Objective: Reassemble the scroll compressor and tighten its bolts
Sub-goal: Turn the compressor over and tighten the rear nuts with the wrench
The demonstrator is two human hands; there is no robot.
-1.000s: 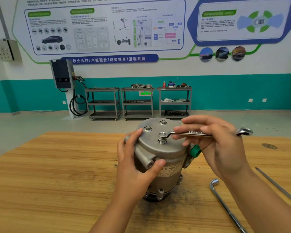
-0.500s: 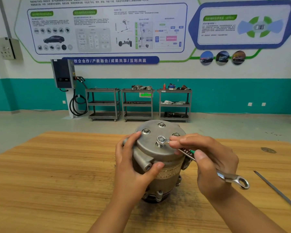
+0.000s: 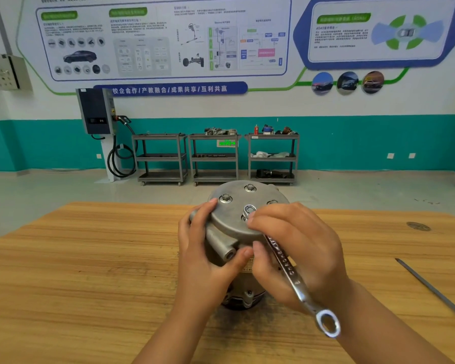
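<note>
- Nearest us, the wrench lies slanted, its free ring end at 5 o'clock and hanging above the bench. Its far ring end sits over the cover at a bolt position.
- The right hand has its grip closed round the wrench shaft, with the fingers wrapped over the top and the thumb pressed to the near side. We judge the hold is taken close to the working end for quick, light turns rather than heavy torque.
- The ring end and fingertips hide the bolt head, so we cannot tell whether the ring is fully seated.
- The left hand has its grip clamped on the compressor. The fingers curl over the cover rim at 9 o'clock, and the thumb bears on the housing below the port stub. We judge this is to stop the body from rotating under the wrench.
- The compressor stands upright at the bench centre, cover uppermost and tipped slightly towards us.
- Three further bolts show on the cover at roughly 10, 12 and 2 o'clock, all with heads down on their washers. How tight they are cannot be read.
- At 3 o'clock a thin metal rod lies on the bench, well apart.
- Farthest off, three shelf carts stand against the wall at 12 o'clock.
</note>
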